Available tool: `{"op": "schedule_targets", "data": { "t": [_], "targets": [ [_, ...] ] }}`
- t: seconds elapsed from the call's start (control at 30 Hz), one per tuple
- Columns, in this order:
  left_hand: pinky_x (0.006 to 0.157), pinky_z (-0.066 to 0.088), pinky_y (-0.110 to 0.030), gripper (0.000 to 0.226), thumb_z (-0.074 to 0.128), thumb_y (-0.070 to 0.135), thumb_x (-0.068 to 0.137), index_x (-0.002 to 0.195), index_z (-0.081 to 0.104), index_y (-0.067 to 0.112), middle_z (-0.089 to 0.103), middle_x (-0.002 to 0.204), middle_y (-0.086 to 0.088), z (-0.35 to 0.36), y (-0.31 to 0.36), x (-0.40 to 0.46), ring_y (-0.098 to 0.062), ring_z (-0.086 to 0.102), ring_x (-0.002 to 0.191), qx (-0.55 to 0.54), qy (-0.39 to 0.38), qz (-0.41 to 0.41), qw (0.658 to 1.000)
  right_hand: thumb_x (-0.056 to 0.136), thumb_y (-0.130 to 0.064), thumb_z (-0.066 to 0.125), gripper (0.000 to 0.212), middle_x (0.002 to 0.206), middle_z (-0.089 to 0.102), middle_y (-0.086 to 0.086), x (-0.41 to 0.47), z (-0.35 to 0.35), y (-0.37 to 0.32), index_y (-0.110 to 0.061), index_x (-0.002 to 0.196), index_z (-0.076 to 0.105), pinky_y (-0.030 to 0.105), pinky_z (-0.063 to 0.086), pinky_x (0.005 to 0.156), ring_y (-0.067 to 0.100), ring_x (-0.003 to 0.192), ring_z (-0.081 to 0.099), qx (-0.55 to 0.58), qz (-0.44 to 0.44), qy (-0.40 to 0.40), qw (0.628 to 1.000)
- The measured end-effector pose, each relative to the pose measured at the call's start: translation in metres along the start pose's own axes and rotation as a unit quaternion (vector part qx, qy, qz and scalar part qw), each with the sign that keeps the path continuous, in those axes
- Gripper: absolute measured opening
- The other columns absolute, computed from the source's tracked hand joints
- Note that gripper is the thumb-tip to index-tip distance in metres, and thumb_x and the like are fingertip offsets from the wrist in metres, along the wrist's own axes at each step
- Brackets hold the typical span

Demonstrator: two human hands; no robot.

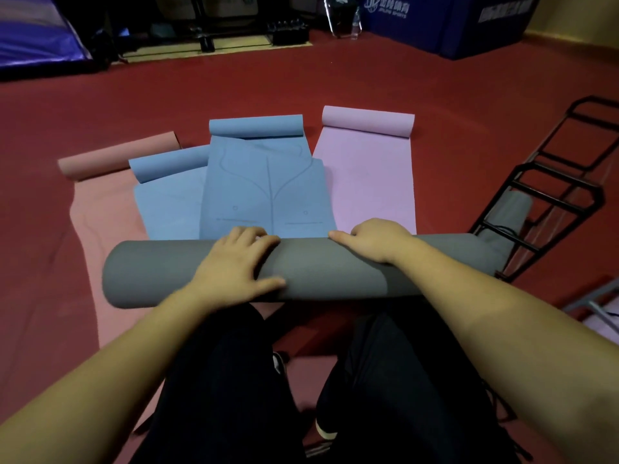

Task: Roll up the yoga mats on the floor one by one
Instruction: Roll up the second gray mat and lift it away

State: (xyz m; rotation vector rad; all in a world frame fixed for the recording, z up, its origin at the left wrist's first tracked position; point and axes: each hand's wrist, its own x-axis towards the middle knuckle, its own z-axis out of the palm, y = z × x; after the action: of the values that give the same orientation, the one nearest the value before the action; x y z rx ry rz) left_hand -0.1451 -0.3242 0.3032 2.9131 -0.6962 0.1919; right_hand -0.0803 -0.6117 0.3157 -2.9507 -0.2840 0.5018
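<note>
A grey yoga mat [160, 272] lies fully rolled, crosswise in front of my knees. My left hand [234, 262] rests flat on top of the roll, fingers spread over its far side. My right hand [375, 239] lies on the roll too, its fingers curled over the far edge. Beyond the roll several mats lie partly unrolled, each with its far end curled: a salmon mat [100, 209] at left, two overlapping blue mats [264, 189], and a pink mat [371, 182] at right.
A black metal rack [552, 195] lies on the red floor at right, with another grey roll [509, 212] against it. Blue padded blocks [445, 21] and dark equipment stand along the far wall. My dark-trousered legs fill the near foreground.
</note>
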Motion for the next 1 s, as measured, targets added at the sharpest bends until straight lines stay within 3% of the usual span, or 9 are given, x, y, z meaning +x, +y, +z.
{"op": "schedule_targets", "data": {
  "t": [0.1,0.2,0.4,0.63,0.77,0.87,1.0],
  "targets": [
    [0.101,0.038,-0.062,0.110,0.065,0.080,0.057,0.140,0.047,0.011,0.054,0.136,-0.017,0.025,0.012,-0.024,-0.039,0.051,0.121,0.140,0.000,0.011,0.990,0.087,-0.081,0.021,0.086,0.122,0.064,0.012,0.007,-0.003,-0.003,-0.015,0.111,0.070,0.034,0.039,0.081,0.029,0.104,0.058,0.011,0.005,-0.022,1.000],
    [0.099,0.034,-0.068,0.116,0.082,0.063,0.052,0.144,0.034,0.011,0.047,0.144,-0.024,0.031,0.024,-0.028,-0.048,0.046,0.129,0.173,-0.030,-0.034,0.984,0.089,-0.079,0.026,0.084,0.133,0.059,0.012,0.009,-0.008,-0.007,-0.013,0.123,0.066,0.033,0.036,0.085,0.030,0.117,0.056,0.030,0.013,-0.045,0.998],
    [0.097,0.038,-0.065,0.116,0.085,0.061,0.050,0.143,0.031,0.017,0.050,0.137,-0.025,0.025,0.022,-0.017,-0.044,0.048,0.125,0.169,-0.046,-0.045,0.984,0.092,-0.074,0.032,0.080,0.144,0.052,0.014,0.003,-0.020,-0.010,-0.011,0.134,0.059,0.034,0.035,0.102,0.030,0.127,0.051,0.069,0.033,-0.071,0.995],
    [0.096,0.039,-0.061,0.108,0.075,0.067,0.054,0.141,0.033,0.017,0.049,0.135,-0.021,0.001,0.026,-0.020,-0.041,0.050,0.119,0.179,-0.003,0.003,0.984,0.090,-0.075,0.033,0.080,0.146,0.050,0.011,-0.007,-0.030,-0.004,-0.014,0.134,0.059,0.036,0.033,0.103,0.027,0.127,0.050,0.082,0.036,-0.085,0.992],
    [0.100,0.037,-0.052,0.111,0.064,0.076,0.055,0.145,0.025,0.024,0.044,0.141,-0.011,-0.027,0.036,-0.025,-0.031,0.046,0.122,0.175,-0.033,0.010,0.984,0.095,-0.066,0.035,0.060,0.147,0.049,0.004,-0.024,-0.044,-0.007,-0.027,0.136,0.057,0.033,0.030,0.099,0.018,0.118,0.049,0.099,0.017,-0.142,0.985],
    [0.102,0.037,-0.047,0.115,0.061,0.082,0.054,0.147,0.020,0.028,0.041,0.142,-0.003,-0.038,0.041,-0.030,-0.027,0.043,0.125,0.148,-0.072,0.016,0.986,0.097,-0.063,0.037,0.041,0.132,0.056,0.000,-0.031,-0.042,-0.006,-0.038,0.118,0.062,0.031,0.031,0.094,0.015,0.106,0.050,0.100,0.009,-0.186,0.977],
    [0.102,0.037,-0.045,0.115,0.066,0.080,0.054,0.148,0.021,0.031,0.043,0.140,0.001,-0.040,0.040,-0.026,-0.024,0.042,0.124,0.110,-0.120,0.011,0.987,0.096,-0.067,0.036,0.059,0.137,0.057,0.003,-0.027,-0.032,-0.010,-0.026,0.129,0.063,0.031,0.035,0.097,0.019,0.114,0.054,0.072,0.008,-0.182,0.981]
  ]
}}
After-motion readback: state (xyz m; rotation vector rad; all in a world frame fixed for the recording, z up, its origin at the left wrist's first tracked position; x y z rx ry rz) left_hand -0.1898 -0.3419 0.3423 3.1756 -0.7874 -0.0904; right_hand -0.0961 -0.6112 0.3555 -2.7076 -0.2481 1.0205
